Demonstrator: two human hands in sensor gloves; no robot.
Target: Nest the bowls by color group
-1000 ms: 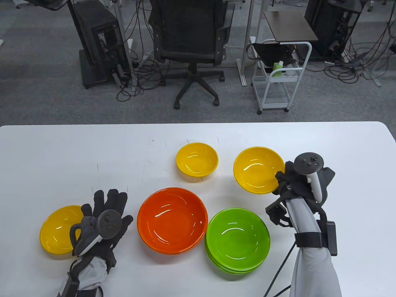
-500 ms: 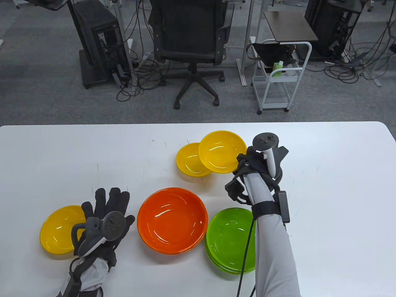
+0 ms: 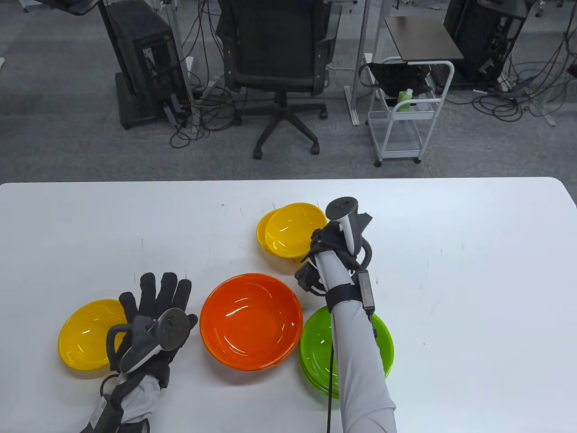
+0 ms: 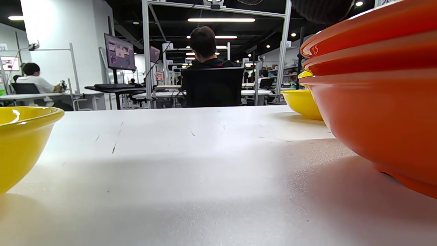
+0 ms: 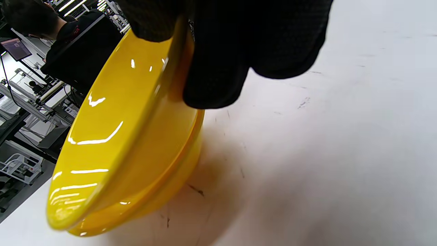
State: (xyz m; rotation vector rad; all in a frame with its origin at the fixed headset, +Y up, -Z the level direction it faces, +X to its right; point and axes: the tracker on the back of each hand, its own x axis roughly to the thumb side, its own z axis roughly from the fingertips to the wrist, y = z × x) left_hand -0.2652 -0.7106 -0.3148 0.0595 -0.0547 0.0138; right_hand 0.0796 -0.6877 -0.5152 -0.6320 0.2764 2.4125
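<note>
My right hand [image 3: 325, 238] grips the rim of a yellow bowl [image 3: 295, 229] and holds it tilted in a second yellow bowl [image 3: 261, 233] at the table's middle back. The right wrist view shows my fingers [image 5: 218, 68] on the held bowl's rim [image 5: 112, 116], with the lower bowl [image 5: 160, 191] under it. A third yellow bowl [image 3: 83, 336] sits at the front left. My left hand [image 3: 157, 306] lies flat on the table with spread fingers, right beside that bowl. A stack of orange bowls [image 3: 251, 321] and a stack of green bowls [image 3: 315, 347] sit at the front middle.
The white table [image 3: 473, 293] has bare surface on its right side and along the back left. In the left wrist view the orange stack [image 4: 379, 102] fills the right and the front-left yellow bowl [image 4: 20, 136] the left edge. An office chair [image 3: 277, 58] and cart [image 3: 405, 112] stand beyond the table.
My right hand carried the yellow bowl from the table's right to the left and lowered it into the yellow bowl at the middle back. My left hand stayed nearly still.
</note>
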